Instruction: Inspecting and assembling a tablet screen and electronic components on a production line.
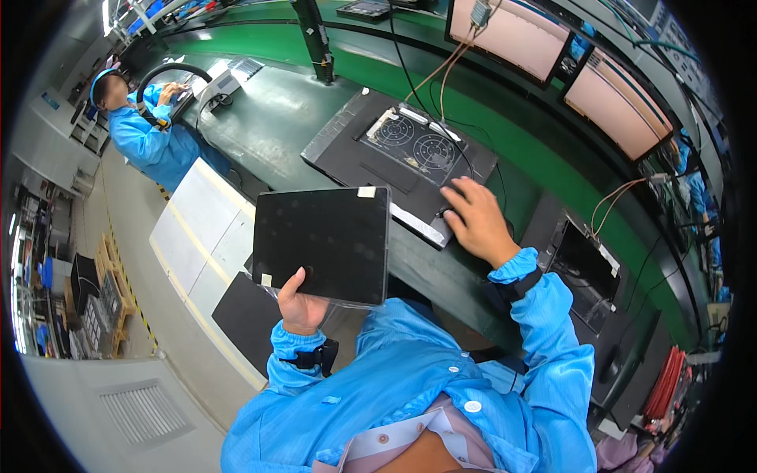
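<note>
My left hand [302, 306] grips the lower edge of a tablet [322, 246], thumb over the front. The tablet's screen is dark, with pale stickers at two corners, and it is held left of the bench edge. My right hand [481, 222] is at the near right edge of a black fixture board [347, 158]. Its thumb and forefinger close around a small dark piece [445, 213], perhaps a cable end, mostly hidden by the fingers. The board carries a panel with two round target patterns [434, 151] and a white strip [418, 225] along its near edge.
Another dark-screened tablet [585, 264] lies on a fixture to the right. Cables [447, 87] hang from monitors [512, 35] above the green-backed bench. A white taped surface [206, 229] with a black sheet [248, 319] is at left. A co-worker in blue [146, 130] works at far left.
</note>
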`<state>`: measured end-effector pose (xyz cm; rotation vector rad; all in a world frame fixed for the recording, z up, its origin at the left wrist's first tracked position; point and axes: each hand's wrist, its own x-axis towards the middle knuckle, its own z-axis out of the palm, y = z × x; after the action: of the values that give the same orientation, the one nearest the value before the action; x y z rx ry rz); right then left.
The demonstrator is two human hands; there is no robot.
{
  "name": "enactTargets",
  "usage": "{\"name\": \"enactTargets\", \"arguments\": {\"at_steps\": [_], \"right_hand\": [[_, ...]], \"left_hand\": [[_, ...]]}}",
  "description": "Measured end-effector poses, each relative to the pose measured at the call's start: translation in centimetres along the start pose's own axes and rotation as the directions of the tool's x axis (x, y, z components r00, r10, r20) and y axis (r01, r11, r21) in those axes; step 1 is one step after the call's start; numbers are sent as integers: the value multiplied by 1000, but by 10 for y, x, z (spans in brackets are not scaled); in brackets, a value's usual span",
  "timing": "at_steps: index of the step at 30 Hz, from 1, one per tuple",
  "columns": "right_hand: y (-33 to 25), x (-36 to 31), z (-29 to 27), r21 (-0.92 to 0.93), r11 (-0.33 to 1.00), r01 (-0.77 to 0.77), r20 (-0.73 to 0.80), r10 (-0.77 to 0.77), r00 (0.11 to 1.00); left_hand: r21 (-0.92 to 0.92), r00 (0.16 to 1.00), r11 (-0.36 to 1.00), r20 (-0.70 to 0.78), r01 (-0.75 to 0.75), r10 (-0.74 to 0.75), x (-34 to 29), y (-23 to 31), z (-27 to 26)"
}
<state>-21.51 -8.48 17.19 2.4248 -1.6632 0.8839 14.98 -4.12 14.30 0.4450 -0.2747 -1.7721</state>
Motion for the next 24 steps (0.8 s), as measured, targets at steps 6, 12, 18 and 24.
{"name": "enactTargets", "arguments": {"at_steps": [6,12,18,24], "right_hand": [[0,-12,12,7,1000,-4,127,3,992],[-15,-5,-16,-2,1000,-17,130,17,991],[-93,8,-52,643,754,-134,32,149,988],[-104,3,-54,522,850,-66,0,77,997]], "left_hand": [[-110,998,993,-46,29,-35,6,-5,-10],[-113,998,993,-52,26,-33,4,-6,-8],[-89,998,995,31,55,-52,3,-8,5],[-67,997,995,21,69,-68,6,-12,4]]}}
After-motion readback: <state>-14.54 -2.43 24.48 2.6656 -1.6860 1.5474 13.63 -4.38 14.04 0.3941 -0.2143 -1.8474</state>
